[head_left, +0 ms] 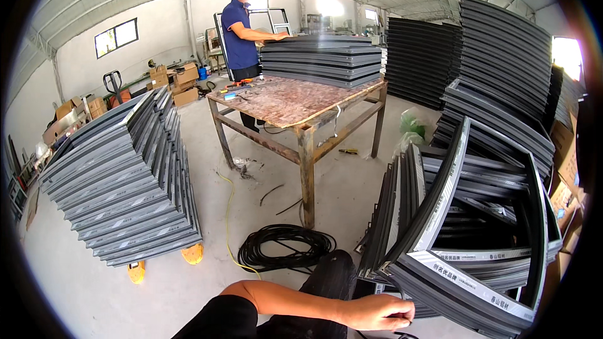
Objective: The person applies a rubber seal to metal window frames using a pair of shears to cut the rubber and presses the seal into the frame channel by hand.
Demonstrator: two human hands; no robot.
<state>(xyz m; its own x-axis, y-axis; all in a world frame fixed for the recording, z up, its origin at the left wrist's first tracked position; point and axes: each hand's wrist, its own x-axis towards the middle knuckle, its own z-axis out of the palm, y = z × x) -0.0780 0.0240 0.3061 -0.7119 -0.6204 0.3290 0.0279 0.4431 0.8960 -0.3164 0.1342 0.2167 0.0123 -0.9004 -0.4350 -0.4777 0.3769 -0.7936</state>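
My left hand (377,312) reaches across to the right, low in the view, with its fingers closed. A thin black strip (402,291) runs down into these fingers from the edge of a frame. Beside the hand leans a grey rectangular frame (463,284) with printed protective film, lying tilted on a pile of similar dark frames (402,198). Its lower corner is close to my fingers. My right hand does not show.
Ahead stands a worktable (295,97) with stacked frames (320,63) and tools; a person (242,41) rests a hand on that stack. More frames (125,182) rise at left, on yellow supports (192,253). Coiled black cable (286,246) and a yellow cord (228,226) lie on the floor.
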